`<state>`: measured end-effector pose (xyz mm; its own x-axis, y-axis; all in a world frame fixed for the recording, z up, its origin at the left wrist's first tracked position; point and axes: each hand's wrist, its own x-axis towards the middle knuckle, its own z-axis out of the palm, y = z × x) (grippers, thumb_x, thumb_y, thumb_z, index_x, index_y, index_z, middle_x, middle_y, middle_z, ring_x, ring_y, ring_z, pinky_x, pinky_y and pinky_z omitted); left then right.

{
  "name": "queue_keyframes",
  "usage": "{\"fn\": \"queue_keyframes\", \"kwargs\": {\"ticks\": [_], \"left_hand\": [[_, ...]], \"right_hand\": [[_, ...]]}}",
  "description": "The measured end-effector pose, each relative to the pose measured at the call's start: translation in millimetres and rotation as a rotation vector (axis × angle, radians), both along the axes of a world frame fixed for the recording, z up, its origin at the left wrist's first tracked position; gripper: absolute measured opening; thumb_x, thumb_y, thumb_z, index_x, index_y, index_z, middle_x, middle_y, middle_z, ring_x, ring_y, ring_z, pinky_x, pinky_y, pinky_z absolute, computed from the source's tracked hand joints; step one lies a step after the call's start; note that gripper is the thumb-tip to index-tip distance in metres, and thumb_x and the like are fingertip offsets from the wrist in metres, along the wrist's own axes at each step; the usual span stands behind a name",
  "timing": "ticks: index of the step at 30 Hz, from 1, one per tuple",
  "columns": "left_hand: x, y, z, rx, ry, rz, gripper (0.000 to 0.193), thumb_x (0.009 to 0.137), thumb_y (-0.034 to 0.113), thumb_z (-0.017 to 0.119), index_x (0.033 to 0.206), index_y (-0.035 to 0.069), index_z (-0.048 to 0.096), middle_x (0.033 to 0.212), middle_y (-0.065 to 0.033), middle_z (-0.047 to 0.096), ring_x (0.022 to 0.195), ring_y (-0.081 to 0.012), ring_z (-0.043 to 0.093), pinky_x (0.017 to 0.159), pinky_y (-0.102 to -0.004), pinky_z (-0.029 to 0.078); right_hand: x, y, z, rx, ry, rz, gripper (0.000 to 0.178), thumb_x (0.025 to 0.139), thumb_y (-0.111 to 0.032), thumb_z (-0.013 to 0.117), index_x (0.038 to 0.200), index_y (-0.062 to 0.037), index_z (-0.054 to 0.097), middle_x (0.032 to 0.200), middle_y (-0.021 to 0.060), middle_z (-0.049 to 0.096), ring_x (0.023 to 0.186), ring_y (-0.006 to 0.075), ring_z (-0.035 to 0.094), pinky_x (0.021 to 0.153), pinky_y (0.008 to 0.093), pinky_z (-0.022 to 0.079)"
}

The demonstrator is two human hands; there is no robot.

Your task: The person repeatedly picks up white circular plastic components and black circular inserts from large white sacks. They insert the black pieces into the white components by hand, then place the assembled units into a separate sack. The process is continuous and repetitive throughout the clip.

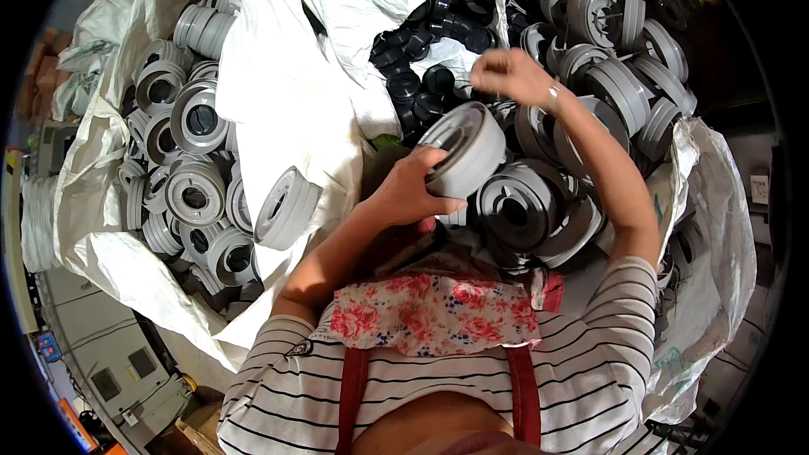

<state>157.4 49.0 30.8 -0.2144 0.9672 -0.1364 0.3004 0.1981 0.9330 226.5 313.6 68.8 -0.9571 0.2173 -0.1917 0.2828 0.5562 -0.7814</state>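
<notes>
My left hand [409, 190] grips a grey ring-shaped plastic part [472, 156] by its near left rim, thumb below and fingers over the edge. The part is tilted, its hollow face turned up and left. Beyond it, my right hand [510, 76] is raised near a heap of black plastic caps [438, 80]. Its fingers are curled together and slightly blurred; whatever they may hold is hidden. Close below the held part lies another grey ring part [516, 206] with a dark centre.
On the left, a white woven sack [101, 194] holds several grey parts with black centres [195, 194]. One grey part [286, 209] rests on the sack's near right edge. Many grey ring parts [619, 88] fill the sack at right, whose plastic edge [716, 244] hangs down. A socket [759, 189] is at far right.
</notes>
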Motion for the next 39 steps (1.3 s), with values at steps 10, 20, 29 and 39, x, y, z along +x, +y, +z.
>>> {"fn": "queue_keyframes", "kwargs": {"ticks": [10, 20, 29, 39], "left_hand": [[-52.8, -22.7, -9.8, 0.284, -0.514, 0.597, 0.033, 0.075, 0.016, 0.073, 0.100, 0.000, 0.059, 0.089, -0.0041, 0.060, 0.078, -0.0137, 0.057, 0.069, -0.0268, 0.047], [-31.5, -0.9, -28.7, 0.447, -0.694, 0.566, 0.025, 0.087, 0.016, 0.062, 0.105, -0.002, 0.061, 0.101, -0.0080, 0.063, 0.087, -0.0155, 0.061, 0.079, -0.0281, 0.048], [-0.5, -42.5, -1.2, 0.305, -0.904, 0.531, 0.037, 0.084, 0.022, 0.065, 0.110, -0.002, 0.054, 0.095, -0.0075, 0.061, 0.084, -0.0160, 0.061, 0.073, -0.0295, 0.050], [-2.0, -65.3, 11.6, 0.140, -0.992, 0.298, 0.039, 0.084, 0.022, 0.064, 0.110, -0.004, 0.053, 0.090, -0.0088, 0.062, 0.075, -0.0176, 0.062, 0.068, -0.0313, 0.052]], "right_hand": [[-89.0, 88.5, -150.0, 0.552, -0.351, -0.610, 0.031, 0.073, -0.016, 0.059, 0.097, 0.0046, 0.061, 0.098, 0.0235, 0.064, 0.094, 0.0372, 0.062, 0.085, 0.0398, 0.049], [-10.0, -83.3, -40.6, 0.298, 0.586, -0.044, 0.033, 0.068, -0.020, 0.078, 0.091, -0.0005, 0.063, 0.109, 0.0191, 0.059, 0.095, 0.0335, 0.060, 0.081, 0.0347, 0.049], [23.7, -143.7, 5.4, 0.455, 0.242, 0.014, 0.069, 0.061, -0.016, 0.075, 0.123, -0.0018, 0.047, 0.106, 0.0198, 0.045, 0.099, 0.0384, 0.047, 0.089, 0.0386, 0.045], [61.4, -158.2, 14.0, 0.707, 0.422, 0.414, 0.074, 0.054, -0.011, 0.075, 0.122, -0.0039, 0.045, 0.109, 0.0143, 0.046, 0.102, 0.0347, 0.044, 0.086, 0.0377, 0.046]]}}
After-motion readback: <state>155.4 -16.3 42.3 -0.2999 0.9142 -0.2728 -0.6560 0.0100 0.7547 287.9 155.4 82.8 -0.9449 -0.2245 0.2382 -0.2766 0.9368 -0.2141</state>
